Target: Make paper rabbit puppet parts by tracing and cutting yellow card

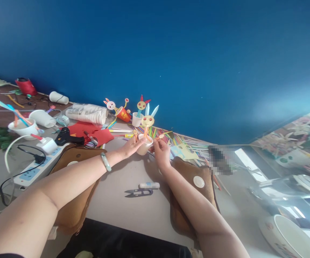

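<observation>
My left hand (130, 146) is closed around a small white paper cup (145, 147) on the grey table, near the blue wall. From the cup rises an orange straw topped with a yellow smiley-face disc (147, 121) with pale blue ears. My right hand (161, 151) is right beside the cup, fingers pinched on a small round piece at the tip of a thin orange stick (161, 136). A green bangle (106, 162) circles my left wrist. Both forearms rest on brown pads.
Small snips (139, 192) and a glue stick (149, 185) lie between my arms. Finished cup figures (123, 113), stacked paper cups (86, 113), red paper (95, 133), a glue gun (65, 136), a power strip (33, 171) and bowls crowd the left. Coloured straws (195, 147) and a ceramic bowl (286, 236) lie right.
</observation>
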The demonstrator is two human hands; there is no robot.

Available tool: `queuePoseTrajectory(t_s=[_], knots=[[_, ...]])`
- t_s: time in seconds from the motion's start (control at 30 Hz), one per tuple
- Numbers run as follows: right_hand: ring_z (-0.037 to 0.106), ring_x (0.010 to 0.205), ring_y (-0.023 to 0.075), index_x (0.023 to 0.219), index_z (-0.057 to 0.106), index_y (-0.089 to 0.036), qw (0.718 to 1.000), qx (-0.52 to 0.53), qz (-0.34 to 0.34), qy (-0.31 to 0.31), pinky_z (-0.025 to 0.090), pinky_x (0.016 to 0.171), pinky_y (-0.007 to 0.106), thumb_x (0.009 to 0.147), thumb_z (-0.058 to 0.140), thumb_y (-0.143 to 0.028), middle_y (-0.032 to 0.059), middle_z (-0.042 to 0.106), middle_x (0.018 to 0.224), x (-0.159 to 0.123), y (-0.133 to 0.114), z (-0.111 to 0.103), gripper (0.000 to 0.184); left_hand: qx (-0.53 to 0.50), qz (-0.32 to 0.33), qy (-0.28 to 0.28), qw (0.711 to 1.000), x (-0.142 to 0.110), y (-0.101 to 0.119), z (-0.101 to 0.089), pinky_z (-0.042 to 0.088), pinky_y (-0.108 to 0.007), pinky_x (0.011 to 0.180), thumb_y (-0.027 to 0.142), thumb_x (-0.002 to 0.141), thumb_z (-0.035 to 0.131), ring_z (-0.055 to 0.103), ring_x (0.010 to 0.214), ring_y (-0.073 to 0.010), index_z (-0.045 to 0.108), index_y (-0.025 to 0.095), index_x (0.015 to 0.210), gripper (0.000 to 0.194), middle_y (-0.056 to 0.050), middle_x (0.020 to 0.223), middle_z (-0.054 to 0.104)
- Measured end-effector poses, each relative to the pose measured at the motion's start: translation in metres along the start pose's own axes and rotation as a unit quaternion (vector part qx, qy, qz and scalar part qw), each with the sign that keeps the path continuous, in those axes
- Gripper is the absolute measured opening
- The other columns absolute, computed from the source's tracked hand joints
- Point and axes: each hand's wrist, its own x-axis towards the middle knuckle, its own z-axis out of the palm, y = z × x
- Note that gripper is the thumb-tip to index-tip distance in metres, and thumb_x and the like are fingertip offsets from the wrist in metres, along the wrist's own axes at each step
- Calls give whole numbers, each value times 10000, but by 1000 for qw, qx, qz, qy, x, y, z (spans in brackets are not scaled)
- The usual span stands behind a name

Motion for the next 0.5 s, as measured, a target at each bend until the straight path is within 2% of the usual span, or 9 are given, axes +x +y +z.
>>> queuePoseTrajectory(t_s=[0.13,0.23,0.37,0.5], knots=[[551,497,150,699,580,-211,1000,-12,-6,3,476,558,292,844,578,-586,-9,595,520,-1,-3,-1,402,-19,-46,1,999,0,2,1,488,-224,656,398,847,711,680,792,-215,574,199,819,243,-16,644,625],[551,507,148,692,570,-214,1000,-27,-12,-1,468,570,286,863,565,-573,-18,577,507,-2,-5,-2,397,-42,-54,4,998,1,4,1,517,-242,688,400,707,844,706,864,-248,638,183,941,380,-46,765,721],[554,510,147,691,559,-219,999,-32,-16,-1,461,570,280,860,570,-583,-18,580,511,-4,-7,-1,401,-78,-31,6,996,3,3,2,541,-261,736,303,732,809,717,951,-271,689,166,993,318,-92,942,783],[561,505,149,710,566,-219,1000,-22,-13,1,467,560,281,860,564,-613,-6,614,530,-4,-5,0,421,-82,-50,22,995,4,2,3,540,-258,725,218,749,777,729,961,-287,705,160,955,226,-112,937,794]])
